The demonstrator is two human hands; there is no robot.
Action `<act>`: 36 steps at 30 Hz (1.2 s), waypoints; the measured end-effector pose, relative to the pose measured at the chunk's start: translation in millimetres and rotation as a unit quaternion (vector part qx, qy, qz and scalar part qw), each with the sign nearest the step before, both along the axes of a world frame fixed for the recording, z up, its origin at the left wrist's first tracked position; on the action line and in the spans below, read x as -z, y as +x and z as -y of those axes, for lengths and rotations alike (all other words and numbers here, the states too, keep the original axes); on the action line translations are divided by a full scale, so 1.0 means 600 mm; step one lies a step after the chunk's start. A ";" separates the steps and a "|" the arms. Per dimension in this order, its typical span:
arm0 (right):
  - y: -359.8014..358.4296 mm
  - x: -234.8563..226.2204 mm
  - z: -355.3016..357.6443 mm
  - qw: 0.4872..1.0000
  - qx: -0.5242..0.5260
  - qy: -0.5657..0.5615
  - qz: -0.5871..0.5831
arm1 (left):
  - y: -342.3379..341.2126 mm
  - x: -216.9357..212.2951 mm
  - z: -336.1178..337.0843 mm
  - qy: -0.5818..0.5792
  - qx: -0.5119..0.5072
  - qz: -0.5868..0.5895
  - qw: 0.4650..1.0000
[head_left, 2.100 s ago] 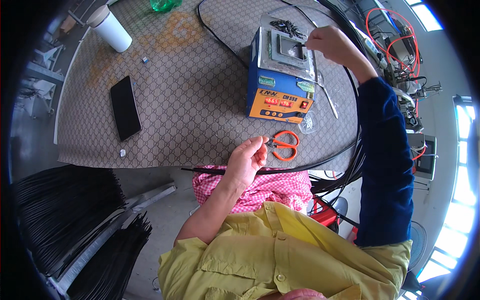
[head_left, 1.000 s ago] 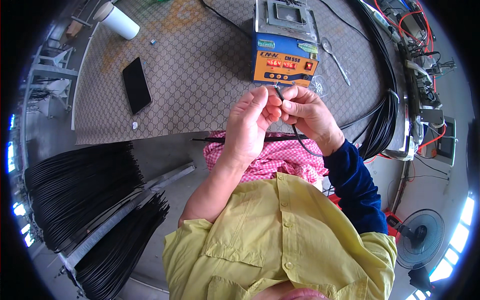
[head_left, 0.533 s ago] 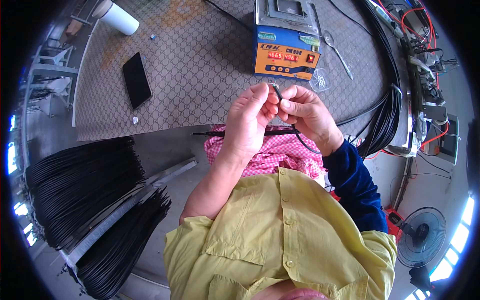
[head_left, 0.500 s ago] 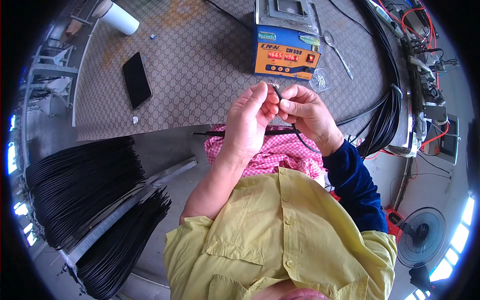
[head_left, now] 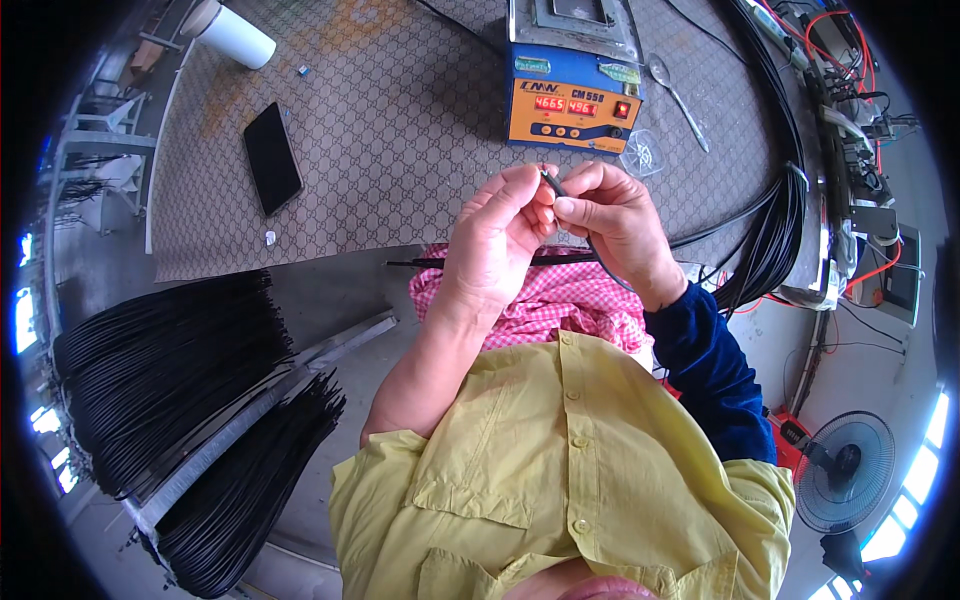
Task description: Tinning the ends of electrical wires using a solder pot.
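My right hand [head_left: 625,225] pinches a thin black cable [head_left: 555,186] between thumb and fingers close to its end. My left hand [head_left: 492,225] meets it from the other side, thumb and forefinger pressed together at the cable's tip; the tip itself is mostly hidden by these fingers. From my right hand the cable drops down toward my lap. Just beyond both hands stands a blue and orange solder pot [head_left: 517,112] with lit red digits, apart from my fingers. Beside it lies a small clear dish [head_left: 643,155] with small pale bits in it.
A spoon [head_left: 682,105], a black phone [head_left: 272,160] and a white tumbler [head_left: 238,38] are on the patterned table [head_left: 380,190]. A thick coil of black cable [head_left: 775,240] hangs over its right side. Bundles of black cables [head_left: 170,380] lie on a rack at left; a fan [head_left: 846,472] stands lower right.
Fine wire ends that stuck out above my left fingertips are now covered by them. The cable tip has tilted a little toward my left hand. Both hands stay in nearly the same place.
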State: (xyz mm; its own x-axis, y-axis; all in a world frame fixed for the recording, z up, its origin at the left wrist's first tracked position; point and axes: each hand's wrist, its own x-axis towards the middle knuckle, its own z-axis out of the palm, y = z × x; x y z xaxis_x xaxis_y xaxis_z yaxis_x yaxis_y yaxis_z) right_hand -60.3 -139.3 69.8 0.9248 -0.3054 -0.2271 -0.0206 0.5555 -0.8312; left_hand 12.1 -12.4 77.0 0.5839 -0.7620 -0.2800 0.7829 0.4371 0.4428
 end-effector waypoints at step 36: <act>-0.020 0.026 -0.013 0.998 -0.030 0.059 0.023 | -0.020 0.010 -0.009 0.058 -0.050 0.133 0.988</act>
State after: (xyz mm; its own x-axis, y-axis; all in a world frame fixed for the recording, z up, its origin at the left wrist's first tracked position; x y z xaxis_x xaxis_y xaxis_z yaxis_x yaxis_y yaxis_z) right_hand -72.5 -131.4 54.3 0.9510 -0.2229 -0.2142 -0.0195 0.6485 -0.7610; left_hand 0.3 -7.2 70.9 0.7193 -0.6685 -0.1888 0.5877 0.4407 0.6785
